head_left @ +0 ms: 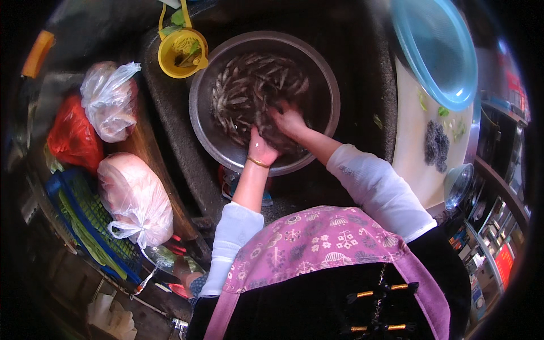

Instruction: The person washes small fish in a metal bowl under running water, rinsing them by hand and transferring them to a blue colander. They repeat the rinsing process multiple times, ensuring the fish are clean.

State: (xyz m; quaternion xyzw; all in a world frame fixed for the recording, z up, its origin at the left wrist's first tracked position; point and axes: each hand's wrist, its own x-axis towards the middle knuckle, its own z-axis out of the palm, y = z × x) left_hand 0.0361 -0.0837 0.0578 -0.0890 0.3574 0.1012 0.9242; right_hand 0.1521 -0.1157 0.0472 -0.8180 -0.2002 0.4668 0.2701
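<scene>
A wide metal basin (pixel 197 114) holds dark water and many small, slender grey fish or shrimp (pixel 238 100); which of the two I cannot tell. My left hand (pixel 262 152) dips in over the basin's near side, its fingers under the water and a gold-coloured bangle (pixel 258 162) at the wrist. Just up and right of it, my right hand (pixel 289 120) reaches into the middle of the heap with bent fingers. Murky water hides the fingertips of both hands, so whether they grip anything is not visible.
A yellow strainer (pixel 166 53) with leaf scraps touches the basin's upper left. Bagged meat (pixel 136 191), a red bag (pixel 76 131) and a blue basket (pixel 68 187) of greens stand left. Right are a cutting board (pixel 408 161), scouring pad (pixel 436 146) and blue tub (pixel 442 51). Another person's sleeve (pixel 197 285) shows lower left.
</scene>
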